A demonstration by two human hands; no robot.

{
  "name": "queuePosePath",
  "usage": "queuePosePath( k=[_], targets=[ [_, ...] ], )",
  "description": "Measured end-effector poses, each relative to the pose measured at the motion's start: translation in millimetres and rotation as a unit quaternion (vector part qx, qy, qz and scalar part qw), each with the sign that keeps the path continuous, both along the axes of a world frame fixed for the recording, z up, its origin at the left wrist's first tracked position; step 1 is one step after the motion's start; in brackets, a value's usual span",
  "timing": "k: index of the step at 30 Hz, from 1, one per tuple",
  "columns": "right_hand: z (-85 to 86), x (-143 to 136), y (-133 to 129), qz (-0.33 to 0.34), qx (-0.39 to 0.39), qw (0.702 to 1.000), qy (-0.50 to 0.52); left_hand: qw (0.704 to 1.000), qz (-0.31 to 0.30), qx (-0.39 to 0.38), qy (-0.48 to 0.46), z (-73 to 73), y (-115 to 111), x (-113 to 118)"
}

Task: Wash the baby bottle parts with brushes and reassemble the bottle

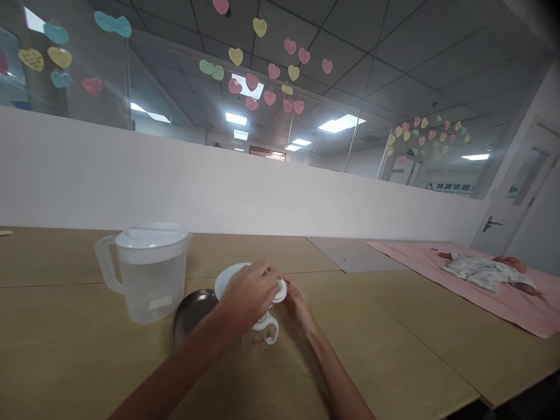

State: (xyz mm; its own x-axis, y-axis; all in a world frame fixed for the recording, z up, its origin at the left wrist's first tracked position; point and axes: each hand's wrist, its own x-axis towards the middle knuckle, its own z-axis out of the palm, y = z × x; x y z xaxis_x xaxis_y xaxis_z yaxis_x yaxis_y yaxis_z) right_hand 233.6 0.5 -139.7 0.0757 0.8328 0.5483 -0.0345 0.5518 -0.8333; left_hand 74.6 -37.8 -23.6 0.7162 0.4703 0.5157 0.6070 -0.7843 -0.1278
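Near the table's middle, my left hand (251, 294) curls over a small white round cap-like piece (279, 291), its fingers closed on it. Against the right side of the same piece, the fingers of my right hand (298, 302) are bent and closed; what lies under them is partly hidden. Just below my hands stands a clear bottle (254, 345) with white side handles and red print. Its top is partly covered by my left hand. Behind that hand, a white dish (227, 279) shows in part. A round metal tray (192, 315) lies left of it, partly behind my left forearm.
A clear plastic pitcher (153, 286) with a white lid and water inside stands on the left. At the right, a baby doll (481, 271) in patterned clothes lies on a pink cloth (415, 268). A low white wall (262, 204) with glass above runs behind the wooden table (371, 332).
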Motion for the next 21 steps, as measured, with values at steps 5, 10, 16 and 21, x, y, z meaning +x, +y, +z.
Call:
queuePosePath(
  k=[5,10,16,21],
  targets=[
    [2.3,-1.2,-10.4,0.086,-0.046,0.995,0.031,0.999,-0.028,-0.009,-0.039,-24.6,-0.6,20.0],
    [-2.3,-0.8,-10.9,0.212,-0.090,0.959,0.167,0.991,-0.062,-0.073,-0.095,-31.5,3.8,20.1],
    [-4.3,-2.8,-13.3,0.311,-0.124,0.905,0.260,0.976,-0.094,-0.147,-0.132,-25.7,2.6,14.8],
    [-9.7,1.9,-11.7,0.326,-0.121,0.904,0.248,0.924,-0.111,-0.299,-0.212,-19.9,1.0,12.4]
  ],
)
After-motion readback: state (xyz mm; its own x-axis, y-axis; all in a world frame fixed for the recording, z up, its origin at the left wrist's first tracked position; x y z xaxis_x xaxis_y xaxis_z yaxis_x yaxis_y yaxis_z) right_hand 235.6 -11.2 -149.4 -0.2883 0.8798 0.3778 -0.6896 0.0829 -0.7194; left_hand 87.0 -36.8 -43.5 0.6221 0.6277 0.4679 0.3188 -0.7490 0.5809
